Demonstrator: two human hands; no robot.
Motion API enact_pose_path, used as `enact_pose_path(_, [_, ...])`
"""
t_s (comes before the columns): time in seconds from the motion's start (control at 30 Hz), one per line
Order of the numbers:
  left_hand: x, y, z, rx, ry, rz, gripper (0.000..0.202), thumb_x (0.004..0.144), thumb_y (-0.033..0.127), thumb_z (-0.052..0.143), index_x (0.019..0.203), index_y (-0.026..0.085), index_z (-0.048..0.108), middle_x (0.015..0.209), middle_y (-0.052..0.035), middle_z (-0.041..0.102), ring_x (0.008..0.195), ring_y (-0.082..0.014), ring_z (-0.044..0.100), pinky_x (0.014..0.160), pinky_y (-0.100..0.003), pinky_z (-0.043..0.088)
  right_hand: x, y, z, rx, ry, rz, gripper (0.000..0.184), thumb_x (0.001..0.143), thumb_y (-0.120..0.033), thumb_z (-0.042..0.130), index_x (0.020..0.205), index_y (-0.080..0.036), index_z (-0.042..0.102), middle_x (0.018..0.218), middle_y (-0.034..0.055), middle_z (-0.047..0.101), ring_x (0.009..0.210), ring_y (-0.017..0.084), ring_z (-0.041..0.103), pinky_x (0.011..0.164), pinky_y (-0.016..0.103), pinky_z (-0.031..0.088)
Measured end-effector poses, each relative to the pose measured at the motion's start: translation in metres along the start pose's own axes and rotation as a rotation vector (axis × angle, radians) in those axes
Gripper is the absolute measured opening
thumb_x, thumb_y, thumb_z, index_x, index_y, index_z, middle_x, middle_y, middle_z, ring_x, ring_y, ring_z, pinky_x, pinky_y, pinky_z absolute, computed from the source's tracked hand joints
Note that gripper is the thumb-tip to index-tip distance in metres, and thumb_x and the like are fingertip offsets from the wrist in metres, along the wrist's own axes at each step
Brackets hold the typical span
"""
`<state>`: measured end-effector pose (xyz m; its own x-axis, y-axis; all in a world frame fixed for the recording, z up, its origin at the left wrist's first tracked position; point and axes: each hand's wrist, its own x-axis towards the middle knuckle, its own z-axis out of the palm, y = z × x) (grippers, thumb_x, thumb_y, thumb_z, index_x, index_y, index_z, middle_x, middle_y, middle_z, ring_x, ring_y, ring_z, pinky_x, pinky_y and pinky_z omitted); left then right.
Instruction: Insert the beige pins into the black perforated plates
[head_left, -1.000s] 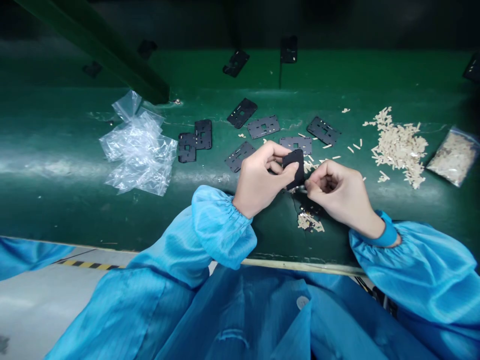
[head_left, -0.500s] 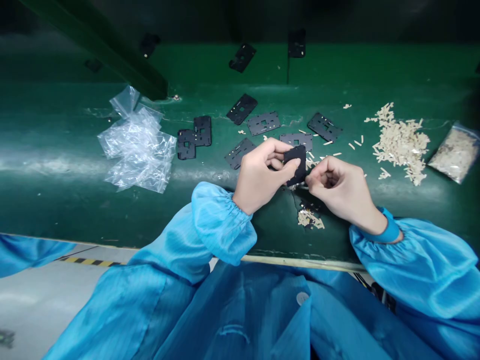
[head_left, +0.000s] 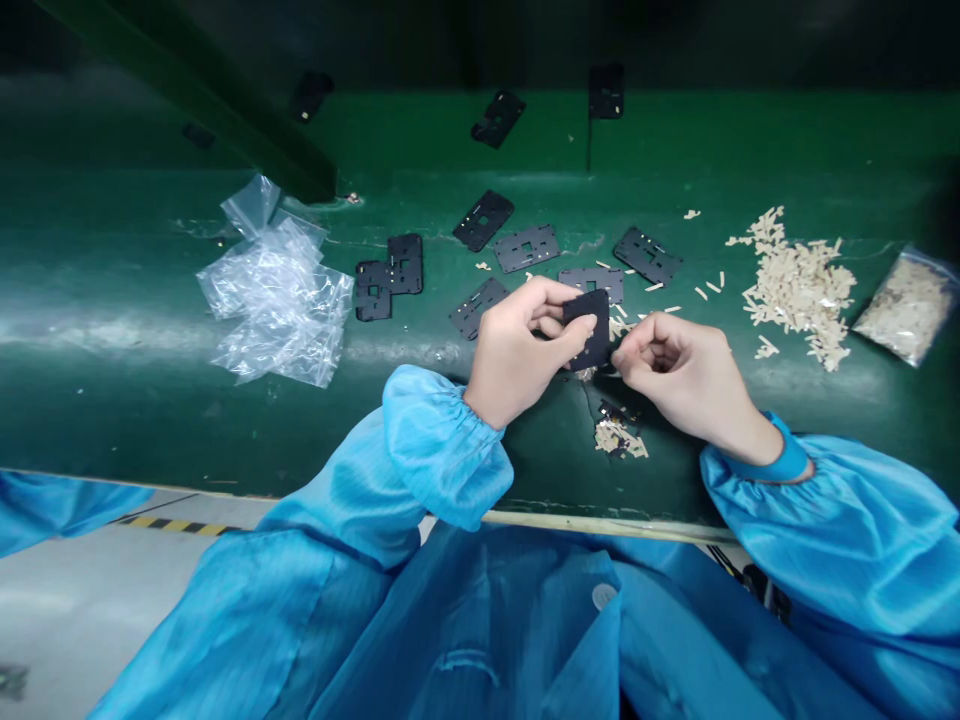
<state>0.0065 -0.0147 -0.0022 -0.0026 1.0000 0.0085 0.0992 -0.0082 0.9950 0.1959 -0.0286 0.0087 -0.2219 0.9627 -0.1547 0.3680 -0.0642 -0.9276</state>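
My left hand [head_left: 517, 355] is closed on a small black plate [head_left: 591, 330], held upright above the green belt [head_left: 112, 400] between thumb and fingers. My right hand [head_left: 679, 375] is curled in a pinch against the plate's right lower edge; what its fingertips hold is too small to make out. Both arms wear blue sleeves. A small heap of beige slivers [head_left: 619, 438] lies on the belt just below my hands. Several more black plates [head_left: 527, 247] lie flat on the belt behind my hands.
Crumpled clear plastic bags [head_left: 274, 290] lie to the left. A large pile of beige slivers [head_left: 799, 290] and a clear bag of them [head_left: 904, 308] sit to the right. A dark green beam [head_left: 225, 110] crosses the upper left. The belt's front edge runs near my body.
My hands have stayed together on the plate with only slight shifts of the fingers. The view has drifted a little.
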Motion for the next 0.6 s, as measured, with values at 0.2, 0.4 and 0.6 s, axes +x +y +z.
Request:
enact_pose_path(0.2, [-0.0015, -0.002, -0.0005, 0.081, 0.051, 0.036, 0.017, 0.076, 0.012, 0.073, 0.088, 0.018, 0.064, 0.07, 0.0064, 0.064, 0.051, -0.0044, 0.057, 0.05, -0.016, 0.047, -0.0004, 0.0002, -0.0002, 0.018, -0.002, 0.007, 0.011, 0.074, -0.011, 0.07, 0.072, -0.02, 0.064, 0.065, -0.0014, 0.064, 0.054, 0.01, 0.051, 0.049, 0.024, 0.04])
enact_pose_path(0.4, [-0.0022, 0.0031, 0.0008, 0.047, 0.043, -0.017, 0.017, 0.076, 0.01, 0.073, 0.085, 0.018, 0.061, 0.064, 0.0079, 0.062, 0.045, -0.0039, 0.056, 0.046, -0.015, 0.044, -0.0031, 0.0018, 0.004, -0.06, 0.065, -0.045, 0.012, 0.075, -0.012, 0.069, 0.072, -0.02, 0.062, 0.067, -0.0009, 0.065, 0.054, 0.01, 0.05, 0.049, 0.024, 0.04])
enact_pose_path(0.6, [-0.0047, 0.0037, 0.0, 0.061, 0.026, -0.01, 0.017, 0.077, 0.012, 0.073, 0.086, 0.019, 0.061, 0.065, 0.0072, 0.063, 0.047, -0.0045, 0.057, 0.047, -0.016, 0.044, -0.0036, 0.0022, 0.0053, -0.086, 0.069, -0.055, 0.011, 0.076, -0.014, 0.069, 0.072, -0.021, 0.062, 0.065, -0.0013, 0.063, 0.052, 0.01, 0.05, 0.047, 0.024, 0.037])
